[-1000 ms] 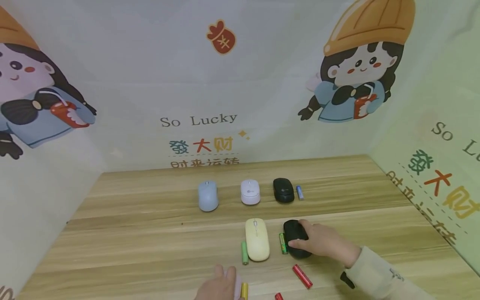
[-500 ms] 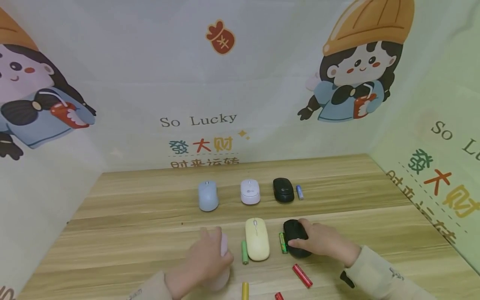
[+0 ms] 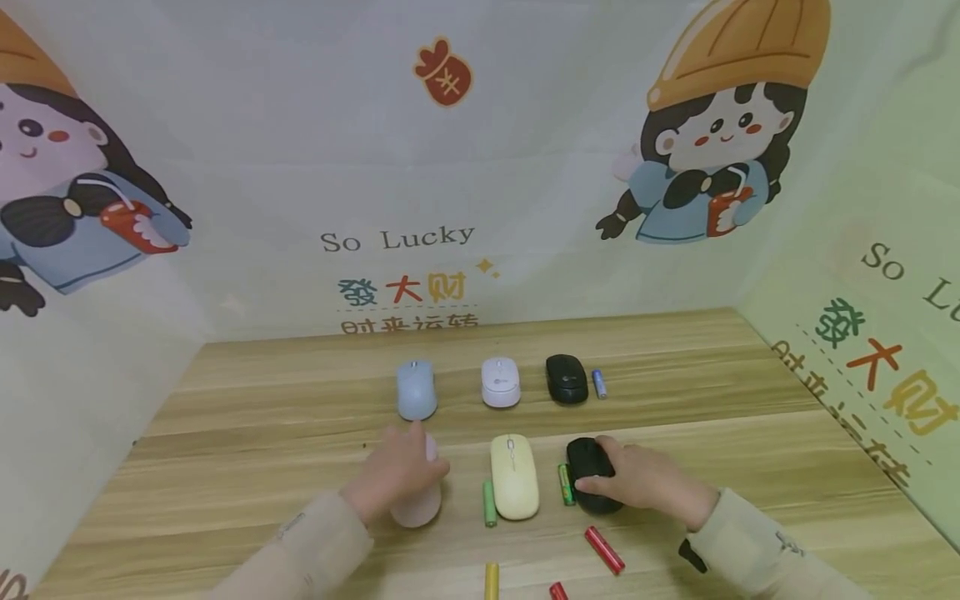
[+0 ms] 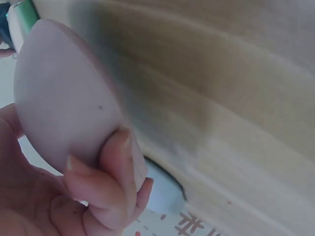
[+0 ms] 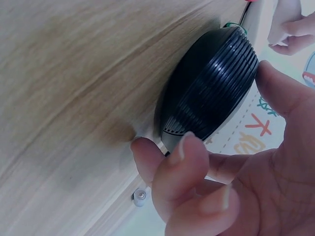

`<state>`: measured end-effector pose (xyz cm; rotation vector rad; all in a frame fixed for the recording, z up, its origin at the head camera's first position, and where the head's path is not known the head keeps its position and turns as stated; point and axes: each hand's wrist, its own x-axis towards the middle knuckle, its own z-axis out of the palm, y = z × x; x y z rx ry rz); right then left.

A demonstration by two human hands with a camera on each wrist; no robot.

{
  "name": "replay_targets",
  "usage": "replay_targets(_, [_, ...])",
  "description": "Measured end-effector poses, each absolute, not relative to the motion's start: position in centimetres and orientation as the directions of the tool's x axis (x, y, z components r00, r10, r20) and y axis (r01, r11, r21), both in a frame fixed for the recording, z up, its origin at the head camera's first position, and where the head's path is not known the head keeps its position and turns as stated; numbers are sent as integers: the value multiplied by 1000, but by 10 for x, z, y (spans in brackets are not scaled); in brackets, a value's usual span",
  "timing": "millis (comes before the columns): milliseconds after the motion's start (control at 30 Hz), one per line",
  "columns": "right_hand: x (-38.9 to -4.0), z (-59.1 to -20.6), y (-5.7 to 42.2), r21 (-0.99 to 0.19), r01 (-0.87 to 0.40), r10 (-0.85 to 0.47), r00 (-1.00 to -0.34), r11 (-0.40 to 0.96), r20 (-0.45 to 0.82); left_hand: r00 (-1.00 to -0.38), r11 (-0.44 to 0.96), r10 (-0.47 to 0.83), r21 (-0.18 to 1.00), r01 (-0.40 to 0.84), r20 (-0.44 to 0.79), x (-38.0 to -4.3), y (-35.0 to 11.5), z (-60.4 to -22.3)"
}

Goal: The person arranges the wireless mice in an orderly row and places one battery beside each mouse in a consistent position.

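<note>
My left hand (image 3: 400, 472) grips a pale pink computer mouse (image 4: 64, 93) by its sides, just in front of a light blue mouse (image 3: 416, 388). In the left wrist view, a shadow falls on the wood beside it; I cannot tell whether it touches the table. My right hand (image 3: 647, 482) holds a black mouse (image 5: 211, 88) with thumb and fingers, its ridged side showing in the right wrist view. Against that mouse's left side lies a green battery (image 3: 566, 485). Between the hands sit a yellow mouse (image 3: 514, 477) and a plain green battery (image 3: 490, 503).
Along the back stand a white mouse (image 3: 500, 382) and another black mouse (image 3: 567, 379), with a blue battery (image 3: 599, 384) beside it. Nearer me lie a red battery (image 3: 604, 550), a second red battery (image 3: 558, 591) and a yellow battery (image 3: 491, 581). Printed cloth (image 3: 285, 167) walls the wooden table.
My left hand has carried the pink mouse forward and left from beside the yellow battery to in front of the light blue mouse. My right hand stays on the black mouse.
</note>
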<state>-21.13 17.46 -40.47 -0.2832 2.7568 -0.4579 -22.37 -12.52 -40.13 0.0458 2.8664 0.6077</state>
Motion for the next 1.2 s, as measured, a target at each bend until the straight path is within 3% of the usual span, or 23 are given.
replay_targets(233, [-211,-405,175,-356,-128,-239,-927,926,-288,-978,914,84,406,-1,-190,-228,-119,-411])
replay_targets(867, [-211,-406,174,-347,-130,-237,-928,929,-288,-985,960,117,269,80,-127,-229,-117,-423])
replay_targets(1067, [-211,-408,176,-362,-128,-242,-926,924,-291,-949,938,295,154,310,112,-219,-108,-412])
replay_targets(1200, [-210,-407,176,-379,-141,-257,-927,915,-274,-878,879,460,74,472,131,-206,-97,-408])
